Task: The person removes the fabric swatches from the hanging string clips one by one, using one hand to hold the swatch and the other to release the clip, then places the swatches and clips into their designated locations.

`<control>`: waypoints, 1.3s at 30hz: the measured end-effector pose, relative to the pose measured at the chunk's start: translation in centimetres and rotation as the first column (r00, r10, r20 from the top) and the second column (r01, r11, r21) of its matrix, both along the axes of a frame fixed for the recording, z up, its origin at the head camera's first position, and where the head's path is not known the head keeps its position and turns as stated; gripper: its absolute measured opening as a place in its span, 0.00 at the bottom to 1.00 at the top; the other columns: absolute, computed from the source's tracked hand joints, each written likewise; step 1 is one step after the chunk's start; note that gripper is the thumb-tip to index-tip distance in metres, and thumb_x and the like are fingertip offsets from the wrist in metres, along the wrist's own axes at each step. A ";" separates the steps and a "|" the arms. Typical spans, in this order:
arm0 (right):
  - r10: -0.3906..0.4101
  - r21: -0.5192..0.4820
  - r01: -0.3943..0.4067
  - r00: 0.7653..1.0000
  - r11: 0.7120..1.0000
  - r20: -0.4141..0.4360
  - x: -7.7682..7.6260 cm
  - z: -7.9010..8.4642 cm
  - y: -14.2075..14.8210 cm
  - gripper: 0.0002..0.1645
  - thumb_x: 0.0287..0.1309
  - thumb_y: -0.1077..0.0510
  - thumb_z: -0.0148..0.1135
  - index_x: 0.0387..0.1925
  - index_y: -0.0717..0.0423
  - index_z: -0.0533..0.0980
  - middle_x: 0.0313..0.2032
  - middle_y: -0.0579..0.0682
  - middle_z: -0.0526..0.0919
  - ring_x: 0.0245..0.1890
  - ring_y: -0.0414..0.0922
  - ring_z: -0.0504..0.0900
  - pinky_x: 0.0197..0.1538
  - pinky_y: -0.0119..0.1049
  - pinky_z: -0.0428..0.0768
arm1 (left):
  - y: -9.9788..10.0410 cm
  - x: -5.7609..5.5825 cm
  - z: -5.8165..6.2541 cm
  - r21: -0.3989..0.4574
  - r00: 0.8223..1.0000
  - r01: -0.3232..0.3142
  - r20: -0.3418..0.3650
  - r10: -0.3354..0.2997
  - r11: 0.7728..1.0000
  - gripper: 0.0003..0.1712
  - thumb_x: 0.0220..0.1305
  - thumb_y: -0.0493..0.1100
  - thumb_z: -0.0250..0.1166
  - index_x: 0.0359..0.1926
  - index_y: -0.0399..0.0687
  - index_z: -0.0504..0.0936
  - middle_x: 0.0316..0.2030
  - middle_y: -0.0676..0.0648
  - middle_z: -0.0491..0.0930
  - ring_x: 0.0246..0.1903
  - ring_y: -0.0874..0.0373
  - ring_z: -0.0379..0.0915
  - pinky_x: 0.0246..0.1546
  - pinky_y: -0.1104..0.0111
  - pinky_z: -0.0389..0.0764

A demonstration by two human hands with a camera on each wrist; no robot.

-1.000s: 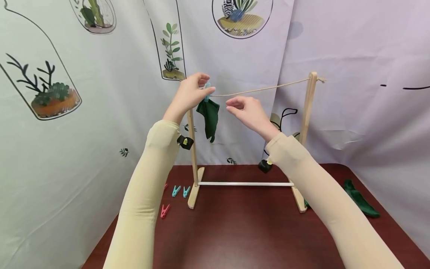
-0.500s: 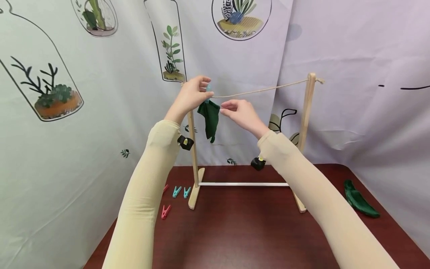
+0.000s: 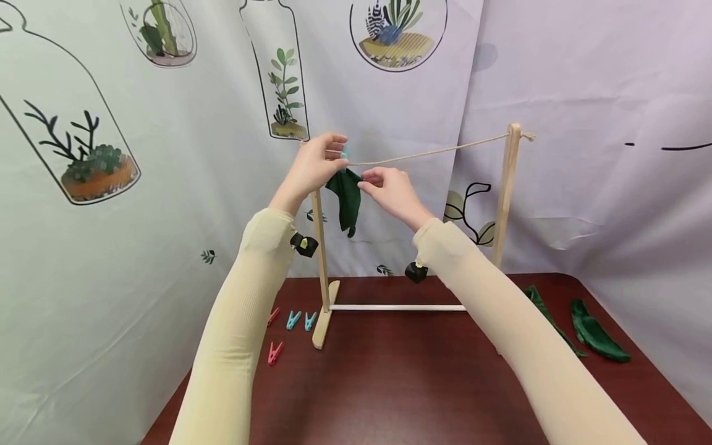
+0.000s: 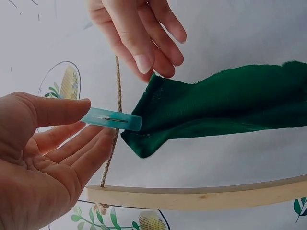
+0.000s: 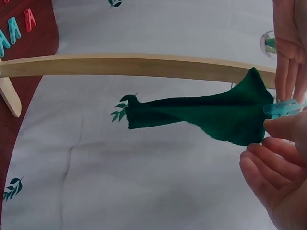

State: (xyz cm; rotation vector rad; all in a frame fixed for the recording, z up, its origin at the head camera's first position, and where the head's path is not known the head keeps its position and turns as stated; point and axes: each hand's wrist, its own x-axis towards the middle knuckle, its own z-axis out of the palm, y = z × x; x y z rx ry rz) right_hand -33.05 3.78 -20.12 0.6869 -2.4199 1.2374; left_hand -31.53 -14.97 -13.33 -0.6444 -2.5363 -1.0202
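Observation:
A dark green sock (image 3: 348, 201) hangs by its top edge from the rope (image 3: 434, 152), near the left post. A light blue clothespin (image 4: 115, 119) sits across the rope and its tip lies on the sock's edge. My left hand (image 3: 313, 165) pinches the outer end of this clothespin between thumb and fingers. On the other side, my right hand (image 3: 394, 190) holds the sock's upper right corner between thumb and fingertips, as the right wrist view also shows. The sock's lower end hangs free.
The wooden stand has a left post (image 3: 321, 247), a right post (image 3: 507, 185) and a white crossbar (image 3: 395, 307). Blue clothespins (image 3: 293, 319) and red clothespins (image 3: 275, 353) lie left of it. Other green cloth pieces (image 3: 597, 330) lie at the table's right side.
My right hand has moved left from beside the sock to its upper corner and now holds it. My left hand stays at the clothespin.

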 end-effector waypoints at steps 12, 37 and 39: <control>-0.051 -0.013 0.051 0.999 0.999 -0.009 -0.9 -0.1 -0.5 0.21 0.72 0.54 0.60 0.60 0.59 0.78 0.54 0.54 0.84 0.53 0.48 0.82 0.55 0.42 0.80 | -0.2 0.3 -0.7 0.008 1.000 0.010 -0.022 -0.009 1.000 0.26 0.71 0.38 0.63 0.68 0.43 0.73 0.63 0.41 0.75 0.63 0.49 0.73 0.61 0.58 0.75; -0.075 -0.085 0.068 0.993 0.994 -0.086 -0.6 -0.3 -0.5 0.16 0.73 0.51 0.58 0.50 0.57 0.82 0.49 0.53 0.86 0.48 0.47 0.83 0.49 0.43 0.81 | -0.6 0.2 -1.0 0.024 0.985 -0.018 -0.174 0.022 1.000 0.21 0.67 0.45 0.69 0.58 0.42 0.82 0.50 0.43 0.84 0.54 0.51 0.80 0.56 0.60 0.79; -0.075 -0.084 0.067 0.994 0.994 -0.084 -0.5 -0.2 -0.5 0.16 0.73 0.51 0.58 0.50 0.57 0.82 0.48 0.52 0.86 0.48 0.47 0.83 0.49 0.42 0.81 | -0.5 0.4 -1.1 0.029 0.979 -0.020 -0.201 0.025 0.999 0.19 0.67 0.44 0.69 0.57 0.42 0.83 0.48 0.43 0.84 0.52 0.51 0.81 0.56 0.61 0.79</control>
